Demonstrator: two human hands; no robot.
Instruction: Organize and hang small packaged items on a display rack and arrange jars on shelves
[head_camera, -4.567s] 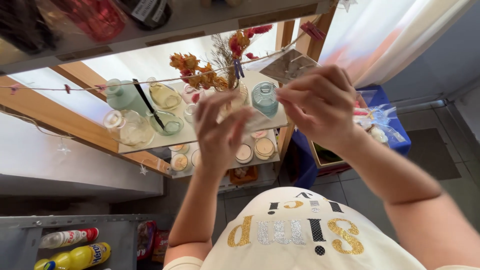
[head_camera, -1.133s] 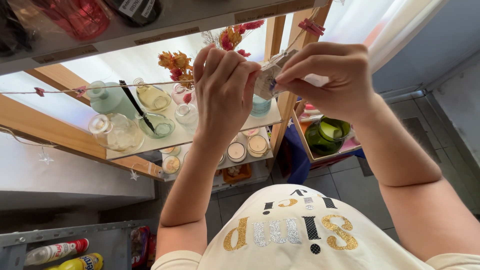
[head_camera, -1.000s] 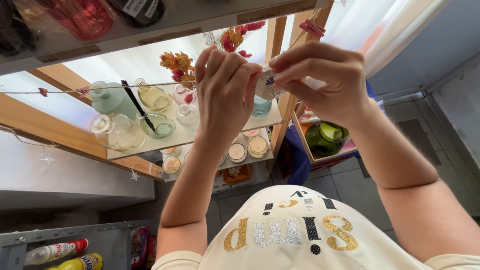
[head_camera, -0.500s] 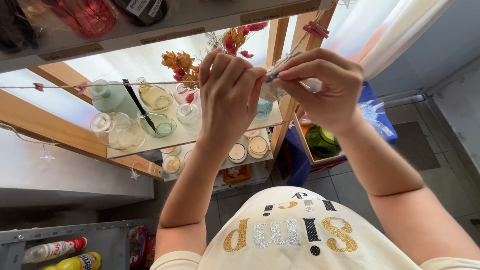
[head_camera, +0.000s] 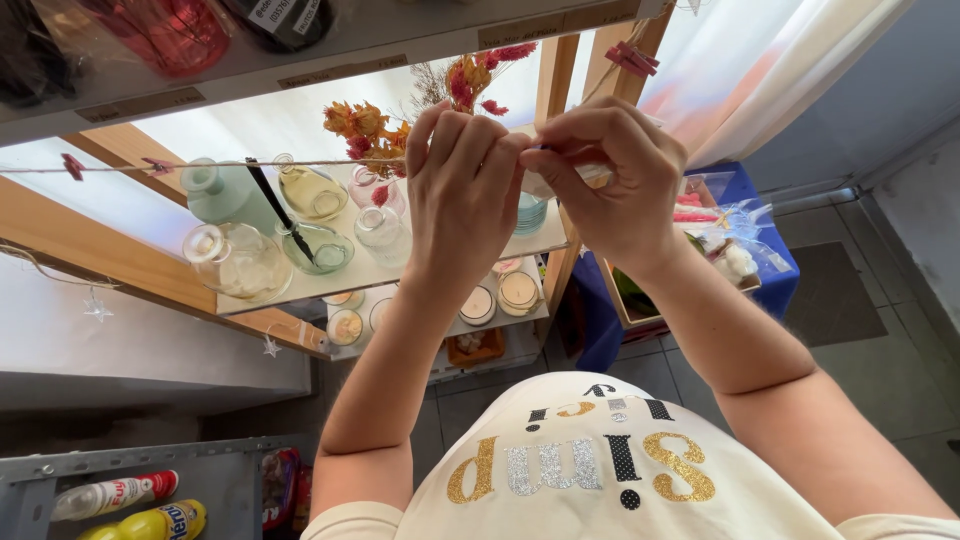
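Since the frame half a second earlier, both hands have drawn closer together on the string, and the right hand's thumb and forefinger now meet the left hand's fingertips directly.

Left hand (head_camera: 465, 195): raised, back toward the camera, fingers curled together and pinched on the thin string (head_camera: 230, 165) that runs off to the left of the hands. Grip is closed on the string.

Right hand (head_camera: 610, 175): raised just beside the left hand, touching it at the fingertips. Its fingers are closed on a small pale object at the string's line; what that object is cannot be told, as the fingers cover most of it.

Landmark, white shelf (head_camera: 400, 275): it lies directly behind and below the hands. On it, left of the hands, stand a pale green bottle (head_camera: 220, 195), a round clear glass jar (head_camera: 235, 262) and a glass bowl (head_camera: 325, 250) with a dark stick in it. Dried orange and red flowers (head_camera: 385, 125) rise at the shelf's back edge, just left of the left hand. Candles in glass cups (head_camera: 500, 297) sit on a lower tier beneath the shelf. Small red pegs (head_camera: 72, 166) hang on the string, well left of the hands.
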